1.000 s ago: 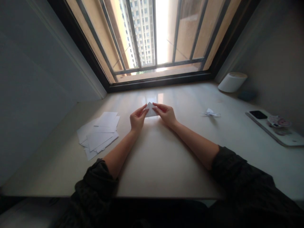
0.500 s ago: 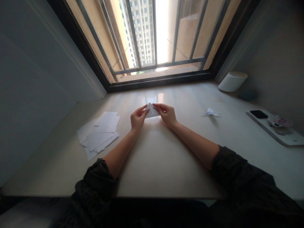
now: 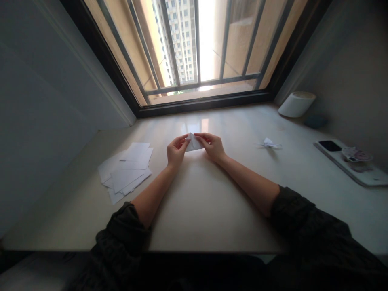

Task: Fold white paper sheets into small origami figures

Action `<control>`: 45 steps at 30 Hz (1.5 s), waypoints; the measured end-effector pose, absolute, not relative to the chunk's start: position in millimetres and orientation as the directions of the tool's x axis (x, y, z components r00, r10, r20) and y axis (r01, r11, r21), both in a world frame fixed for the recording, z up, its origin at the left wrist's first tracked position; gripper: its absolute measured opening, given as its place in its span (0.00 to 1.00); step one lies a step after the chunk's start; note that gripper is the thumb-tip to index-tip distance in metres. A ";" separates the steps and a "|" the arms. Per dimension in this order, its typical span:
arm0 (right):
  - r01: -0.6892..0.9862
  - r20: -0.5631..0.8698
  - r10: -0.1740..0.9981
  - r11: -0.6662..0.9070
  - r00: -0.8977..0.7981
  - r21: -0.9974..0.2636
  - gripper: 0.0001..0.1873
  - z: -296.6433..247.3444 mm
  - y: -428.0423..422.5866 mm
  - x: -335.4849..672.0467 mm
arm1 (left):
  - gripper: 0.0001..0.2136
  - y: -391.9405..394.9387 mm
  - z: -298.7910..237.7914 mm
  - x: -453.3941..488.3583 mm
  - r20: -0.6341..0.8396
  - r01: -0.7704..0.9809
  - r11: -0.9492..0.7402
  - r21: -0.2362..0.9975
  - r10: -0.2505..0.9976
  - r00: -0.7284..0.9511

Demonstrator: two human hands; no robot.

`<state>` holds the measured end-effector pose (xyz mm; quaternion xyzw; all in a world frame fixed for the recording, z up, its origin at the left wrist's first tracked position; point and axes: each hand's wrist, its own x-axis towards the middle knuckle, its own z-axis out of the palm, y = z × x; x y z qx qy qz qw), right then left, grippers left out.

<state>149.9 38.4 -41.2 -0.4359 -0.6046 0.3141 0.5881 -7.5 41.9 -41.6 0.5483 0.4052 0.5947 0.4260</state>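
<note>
Between my two hands is a small white piece of paper (image 3: 194, 144), folded to a point at the top with a flat lower edge. My left hand (image 3: 176, 150) pinches its left side between thumb and fingers. My right hand (image 3: 214, 147) is closed on the right side, thumb and fingertips near the peak. The fingertips partly cover the paper. Off to the left lies a loose pile of white paper sheets (image 3: 129, 173). A folded white paper piece (image 3: 268, 143) with thin pointed arms rests to the right of my hands.
On the right, a phone (image 3: 351, 161) with a round decorated attachment lies face down. Behind it a white cylindrical object (image 3: 297, 104) stands by the wall, beside a dark bluish lump (image 3: 315, 120). A barred window (image 3: 200, 106) bounds the pale tabletop (image 3: 209, 214) at the back.
The folded paper's top has changed slightly, with a crease now showing near its peak. My fingertips have shifted a little on it. Everything else has stayed put.
</note>
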 end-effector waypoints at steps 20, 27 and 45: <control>0.191 0.436 0.898 0.419 0.057 -0.888 0.15 -44.5 39.4 151.0 | 0.16 40.4 -40.7 -5.9 0.304 -0.028 -0.308 0.951 0.947 -0.101; 0.179 0.429 0.902 0.416 0.041 -0.892 0.15 -42.8 38.0 151.0 | 0.16 41.3 -42.1 -7.1 0.300 -0.022 -0.303 0.953 0.950 -0.091; 0.281 0.434 0.900 0.407 0.039 -0.869 0.17 -43.7 38.2 152.6 | 0.13 40.0 -39.2 -8.1 0.366 0.064 -0.361 0.930 0.928 -0.076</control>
